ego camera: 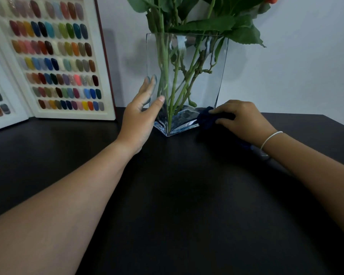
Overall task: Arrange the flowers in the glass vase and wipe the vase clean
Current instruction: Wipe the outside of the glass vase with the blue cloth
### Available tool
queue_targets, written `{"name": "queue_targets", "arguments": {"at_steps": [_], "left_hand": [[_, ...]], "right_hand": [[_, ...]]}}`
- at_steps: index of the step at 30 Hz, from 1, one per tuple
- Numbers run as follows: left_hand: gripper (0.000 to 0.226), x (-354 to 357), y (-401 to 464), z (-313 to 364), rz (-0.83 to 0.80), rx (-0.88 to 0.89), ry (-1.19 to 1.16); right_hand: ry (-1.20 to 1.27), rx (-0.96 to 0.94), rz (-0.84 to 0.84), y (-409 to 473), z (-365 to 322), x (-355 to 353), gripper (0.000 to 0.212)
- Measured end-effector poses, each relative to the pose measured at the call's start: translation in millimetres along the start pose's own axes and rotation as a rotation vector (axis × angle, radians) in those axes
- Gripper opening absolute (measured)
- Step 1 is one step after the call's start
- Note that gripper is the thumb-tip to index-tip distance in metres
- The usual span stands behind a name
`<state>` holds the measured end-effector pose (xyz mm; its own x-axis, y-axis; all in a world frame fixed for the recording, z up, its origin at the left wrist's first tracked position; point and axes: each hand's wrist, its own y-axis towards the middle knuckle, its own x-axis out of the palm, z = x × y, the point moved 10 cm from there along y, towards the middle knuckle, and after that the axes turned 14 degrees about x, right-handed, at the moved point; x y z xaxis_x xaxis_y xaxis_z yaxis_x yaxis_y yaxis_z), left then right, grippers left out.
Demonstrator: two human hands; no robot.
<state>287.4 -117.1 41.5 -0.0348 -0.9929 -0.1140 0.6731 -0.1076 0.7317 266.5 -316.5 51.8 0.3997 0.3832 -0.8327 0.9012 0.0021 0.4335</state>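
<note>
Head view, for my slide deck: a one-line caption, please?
Left hand steadies the glass vase of flowers while the right hand wipes its base with a dark cloth.

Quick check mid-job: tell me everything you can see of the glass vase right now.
The glass vase is clear, square-sided, wider at the rim than at its thick base, standing upright on the dark table near the wall. Green flower stems stand inside. The left hand steadies its left side, fingers straight; the right hand presses a dark blue cloth against its lower right corner.
</note>
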Motion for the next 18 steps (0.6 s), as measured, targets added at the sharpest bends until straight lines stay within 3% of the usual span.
{"name": "queue_targets", "arguments": {"at_steps": [8,18], "left_hand": [[0.05,-1,0,-3,0.003,-0.006,-0.012],[0.049,-1,1,-4,0.02,-0.012,-0.032]], "right_hand": [[0.001,0.039,-0.114,4,4,14,0.039],[-0.059,-0.034,0.025,-2,-25,13,0.032]]}}
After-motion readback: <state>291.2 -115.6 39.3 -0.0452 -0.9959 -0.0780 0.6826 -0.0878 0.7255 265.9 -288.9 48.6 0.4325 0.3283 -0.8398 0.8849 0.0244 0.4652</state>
